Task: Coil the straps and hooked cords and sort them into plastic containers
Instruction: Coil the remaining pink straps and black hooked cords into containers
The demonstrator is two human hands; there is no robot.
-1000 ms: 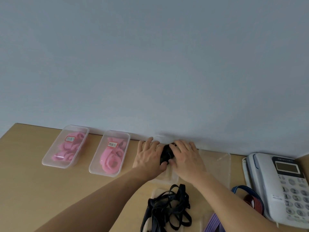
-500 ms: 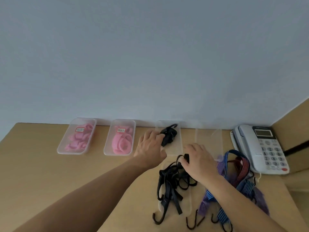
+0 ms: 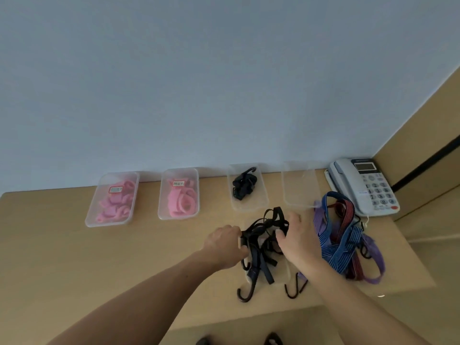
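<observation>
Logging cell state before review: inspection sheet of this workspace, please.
Surface: tan wooden desk against the wall.
Job's things: first container and second container, both labelled, hold pink coils; third container holds a coiled black cord; fourth container, nothing seen inside; black cord tangle and blue, red and purple cord pile lie in front.
Clutter: telephone at right.
Hands: left hand and right hand both grip the black cord tangle.
Cables: nothing seen besides the cords.
Surroundings: blue-grey wall; tan side panel at right.

Blk cords (image 3: 261, 242), blue-striped strap (image 3: 341, 247).
</observation>
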